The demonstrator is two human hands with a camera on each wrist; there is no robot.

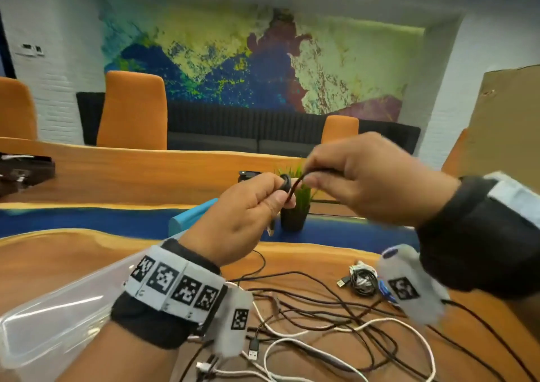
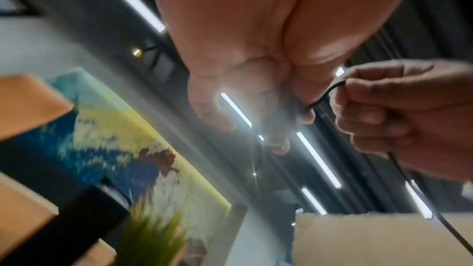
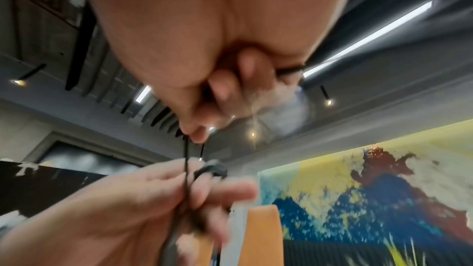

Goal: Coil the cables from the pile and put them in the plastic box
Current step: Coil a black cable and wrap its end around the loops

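Both hands are raised above the table in the head view. My left hand (image 1: 271,194) pinches a small tight coil of black cable (image 1: 285,184). My right hand (image 1: 318,177) pinches the same cable's free strand (image 1: 295,187) just to the right of the coil. In the left wrist view the strand (image 2: 325,94) arcs from my left fingers to the right hand. In the right wrist view the cable (image 3: 186,161) runs straight down from my right fingertips to the coil (image 3: 211,170). A pile of black and white cables (image 1: 321,320) lies on the table below. The clear plastic box (image 1: 55,320) sits at lower left.
A small bundled cable (image 1: 362,281) lies right of the pile. A potted green plant (image 1: 295,206) and a light blue object (image 1: 187,216) stand on the blue strip behind my hands. Orange chairs (image 1: 133,110) line the far side. A cardboard sheet (image 1: 508,118) stands at right.
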